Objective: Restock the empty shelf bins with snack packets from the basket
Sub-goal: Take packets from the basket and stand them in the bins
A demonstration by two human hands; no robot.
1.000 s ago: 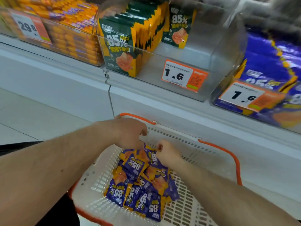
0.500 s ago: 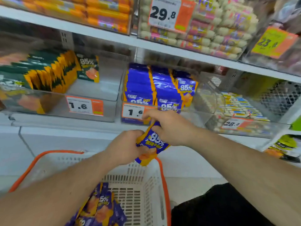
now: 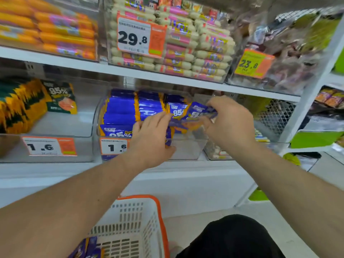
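The right hand (image 3: 229, 123) has its fingers (image 3: 217, 101) and thumb curled round a small bunch of blue snack packets (image 3: 193, 113), pinching them at their right end and holding them tilted over the open top of the clear bin (image 3: 186, 149) on the lower shelf. The left hand (image 3: 150, 140) reaches in beside it with fingers nearly straight, their tips touching the left edge of the held packets and the row of blue packets (image 3: 122, 112) already standing in the bin, while its thumb lies against the bin's front wall. The right part of that bin shows bare clear plastic. A price tag (image 3: 113, 147) reading 1.6 sits on the bin's front. To the left, another clear bin holds green and yellow packets (image 3: 22, 105). Below, between the forearms, stands a white basket (image 3: 134, 220) with an orange rim, with a few more blue packets (image 3: 87, 248) in its near corner
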